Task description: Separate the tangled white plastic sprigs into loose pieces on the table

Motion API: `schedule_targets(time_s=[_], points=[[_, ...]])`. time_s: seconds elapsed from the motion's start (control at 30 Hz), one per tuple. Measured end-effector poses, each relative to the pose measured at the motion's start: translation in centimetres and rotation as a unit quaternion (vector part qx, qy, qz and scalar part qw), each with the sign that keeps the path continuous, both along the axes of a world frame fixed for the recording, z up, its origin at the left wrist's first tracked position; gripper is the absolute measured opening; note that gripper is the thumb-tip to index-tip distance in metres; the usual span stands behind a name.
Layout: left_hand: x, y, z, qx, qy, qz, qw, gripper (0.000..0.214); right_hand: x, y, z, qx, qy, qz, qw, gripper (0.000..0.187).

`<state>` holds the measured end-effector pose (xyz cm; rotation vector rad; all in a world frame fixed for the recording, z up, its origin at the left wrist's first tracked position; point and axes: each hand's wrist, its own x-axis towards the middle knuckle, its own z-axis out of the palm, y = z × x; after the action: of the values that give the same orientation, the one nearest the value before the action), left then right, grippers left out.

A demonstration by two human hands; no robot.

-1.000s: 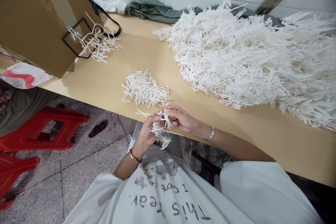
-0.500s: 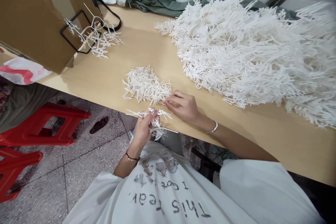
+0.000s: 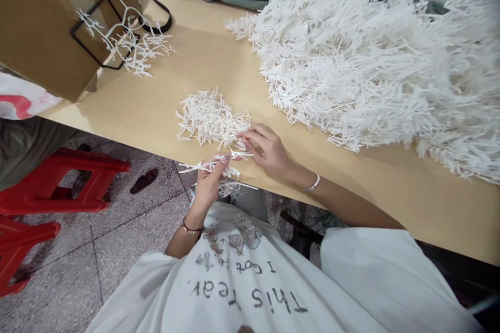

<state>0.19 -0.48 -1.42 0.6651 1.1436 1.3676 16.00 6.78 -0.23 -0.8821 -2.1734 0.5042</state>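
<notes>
Pinching a white plastic sprig [image 3: 211,166], left hand [image 3: 209,184]; right hand [image 3: 269,151] touching it.

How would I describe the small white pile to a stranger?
On the tan table, ignore the huge white heap at right. The small pile lies near the front edge, by the right hand. It is far lower, with shorter pieces.

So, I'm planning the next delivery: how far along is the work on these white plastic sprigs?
Early, it seems. Done: a small pile of loose pieces on the table, plus a few bare stems by the cardboard box. In hand: the left hand holds one sprig, the right hand pinches it. Left: the big heap, far larger.
</notes>
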Motion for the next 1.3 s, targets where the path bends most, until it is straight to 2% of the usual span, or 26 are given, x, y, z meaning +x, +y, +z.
schedule_targets(time_s=[0.1, 0.23, 0.37, 0.47, 0.57, 0.77, 0.87, 0.93, 1.0, 1.07, 1.13, 1.2, 1.23, 1.3], points=[[-0.2, 0.1, -0.4, 0.051, 0.079, 0.000, 0.996, 0.020, 0.0, -0.4, 0.4, -0.103, 0.073, 0.074, 0.989, 0.033], [-0.7, 0.2, 0.0, 0.147, 0.225, -0.022, 0.963, 0.023, 0.0, -0.8, 0.7, -0.268, 0.105, 0.174, 0.942, 0.064], [-1.0, 0.2, 0.4, 0.195, 0.333, -0.022, 0.922, 0.024, -0.2, -1.3, 0.7, -0.375, 0.086, 0.208, 0.899, 0.057], [-1.1, 0.0, 0.5, 0.207, 0.379, -0.024, 0.902, 0.023, -0.5, -1.6, 0.7, -0.392, 0.110, 0.186, 0.894, 0.048], [-1.1, -0.1, 0.5, 0.201, 0.389, -0.027, 0.899, 0.024, -0.7, -1.8, 0.9, -0.338, 0.109, 0.160, 0.921, 0.042], [-1.1, 0.0, 0.6, 0.168, 0.287, -0.068, 0.941, 0.022, -0.8, -2.0, 1.4, -0.255, 0.053, 0.163, 0.952, 0.037], [-1.4, 0.0, 0.5, 0.134, 0.183, -0.088, 0.970, 0.017, -0.8, -2.1, 1.5, -0.254, 0.058, 0.174, 0.950, 0.040], [-1.4, 0.0, 0.4, 0.093, 0.093, -0.111, 0.985, 0.019, -0.8, -2.0, 1.7, -0.290, 0.064, 0.216, 0.930, 0.043], [-1.2, -0.1, 0.3, 0.044, -0.018, -0.142, 0.989, 0.024, -0.5, -1.9, 2.0, -0.342, 0.063, 0.291, 0.891, 0.044], [-0.9, -0.1, 0.4, -0.001, -0.144, -0.182, 0.973, 0.031, -0.2, -1.9, 2.5, -0.380, 0.054, 0.353, 0.853, 0.044], [-0.7, 0.0, 0.6, -0.025, -0.234, -0.205, 0.950, 0.037, 0.1, -2.0, 2.9, -0.388, 0.054, 0.381, 0.838, 0.044], [-0.6, 0.2, 0.8, -0.036, -0.279, -0.202, 0.938, 0.039, 0.2, -2.2, 3.1, -0.363, 0.057, 0.376, 0.850, 0.044], [-0.6, 0.3, 0.9, -0.037, -0.288, -0.191, 0.938, 0.040, 0.1, -2.3, 3.1, -0.335, 0.056, 0.358, 0.869, 0.044], [-0.7, 0.4, 1.0, -0.038, -0.289, -0.167, 0.942, 0.038, -0.1, -2.4, 2.8, -0.246, 0.024, 0.287, 0.925, 0.042]])
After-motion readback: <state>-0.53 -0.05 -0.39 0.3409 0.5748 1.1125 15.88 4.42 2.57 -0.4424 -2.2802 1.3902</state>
